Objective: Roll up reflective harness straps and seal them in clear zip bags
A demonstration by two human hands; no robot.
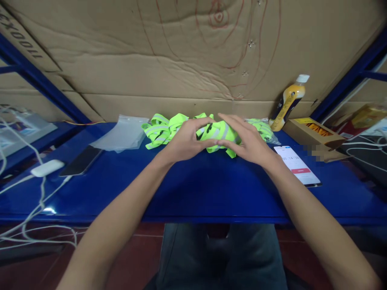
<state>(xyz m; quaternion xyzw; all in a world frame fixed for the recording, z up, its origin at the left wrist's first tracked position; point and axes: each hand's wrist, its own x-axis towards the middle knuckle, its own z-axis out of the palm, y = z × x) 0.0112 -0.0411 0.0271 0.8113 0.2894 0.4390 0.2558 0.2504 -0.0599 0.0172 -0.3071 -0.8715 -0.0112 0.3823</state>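
Note:
My left hand (189, 139) and my right hand (250, 139) curve around a bundle of neon yellow-green reflective straps (222, 131), one at each side. The thumbs meet at the front of the bundle. Silver-grey stripes run along the straps, and small black parts show among them. More reflective straps (159, 131) lie in a loose heap beyond my left hand. Behind my right hand is a clear bag of the same straps (263, 129), partly hidden by the hand. Part of the held bundle is covered by my fingers.
Clear plastic bags (122, 133) lie on the blue table (193, 193), left of a dark phone (81, 161) and white cables (42, 197). On the right are a lit phone (298, 165), a yellow drink bottle (290, 100) and an open carton (314, 131). Cardboard (121, 76) stands behind.

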